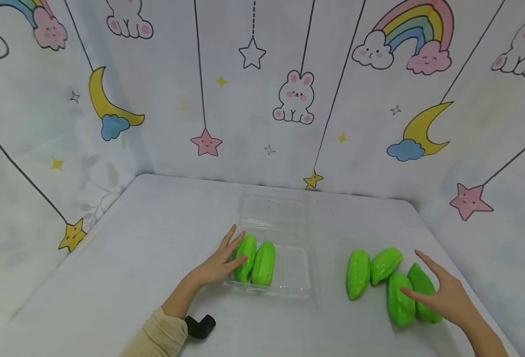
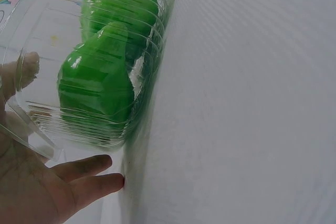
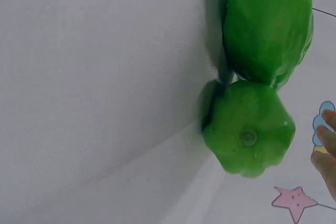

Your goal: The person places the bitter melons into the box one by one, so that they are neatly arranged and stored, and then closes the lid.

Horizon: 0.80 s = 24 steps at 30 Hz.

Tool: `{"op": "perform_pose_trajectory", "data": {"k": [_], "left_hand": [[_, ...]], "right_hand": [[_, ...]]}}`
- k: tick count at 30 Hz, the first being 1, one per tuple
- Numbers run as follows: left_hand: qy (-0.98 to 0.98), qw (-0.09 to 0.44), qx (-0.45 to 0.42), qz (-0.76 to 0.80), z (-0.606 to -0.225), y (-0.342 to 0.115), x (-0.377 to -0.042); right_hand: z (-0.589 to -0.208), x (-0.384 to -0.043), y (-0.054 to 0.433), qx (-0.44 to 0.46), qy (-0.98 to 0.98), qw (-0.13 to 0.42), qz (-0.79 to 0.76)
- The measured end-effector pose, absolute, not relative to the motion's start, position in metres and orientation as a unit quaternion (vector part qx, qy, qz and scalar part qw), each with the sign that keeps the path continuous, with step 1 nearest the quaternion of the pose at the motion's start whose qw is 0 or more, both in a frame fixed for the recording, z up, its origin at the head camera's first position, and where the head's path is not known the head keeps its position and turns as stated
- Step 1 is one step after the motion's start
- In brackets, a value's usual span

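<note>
White tabletop (image 1: 164, 223), green fruit (image 1: 424, 283) near right fingers (image 1: 431, 264)

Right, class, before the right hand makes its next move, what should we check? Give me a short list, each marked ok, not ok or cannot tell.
1. Lid open: ok; the lid lies folded back.
2. Room inside: ok; the right part of the clear box is bare, beside two green fruits.
3. Fruit to pick: ok; four loose green fruits lie right of the box.
4. Right hand gripping a fruit: not ok; it is by the two rightmost ones, fingers and thumb apart, holding nothing.
5. Left hand at the box: ok; it is at the left side.
6. Left hand pressing firmly enough to steady the box: cannot tell.
</note>
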<state>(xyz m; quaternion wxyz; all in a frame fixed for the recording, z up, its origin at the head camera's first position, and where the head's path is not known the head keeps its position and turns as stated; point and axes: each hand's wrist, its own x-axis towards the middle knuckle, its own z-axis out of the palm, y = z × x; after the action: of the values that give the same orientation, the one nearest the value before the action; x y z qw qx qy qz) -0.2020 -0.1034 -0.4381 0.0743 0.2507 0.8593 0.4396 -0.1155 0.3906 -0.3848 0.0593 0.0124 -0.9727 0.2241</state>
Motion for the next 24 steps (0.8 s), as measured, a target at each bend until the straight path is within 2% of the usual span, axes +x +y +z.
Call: {"op": "perform_pose_trajectory", "data": {"k": [24], "left_hand": [[0.862,0.071,0.25,0.435,-0.439,-0.103,-0.202]], "right_hand": [[-0.409,-0.116,0.431,-0.012,-0.971,-0.015,0.237]]}}
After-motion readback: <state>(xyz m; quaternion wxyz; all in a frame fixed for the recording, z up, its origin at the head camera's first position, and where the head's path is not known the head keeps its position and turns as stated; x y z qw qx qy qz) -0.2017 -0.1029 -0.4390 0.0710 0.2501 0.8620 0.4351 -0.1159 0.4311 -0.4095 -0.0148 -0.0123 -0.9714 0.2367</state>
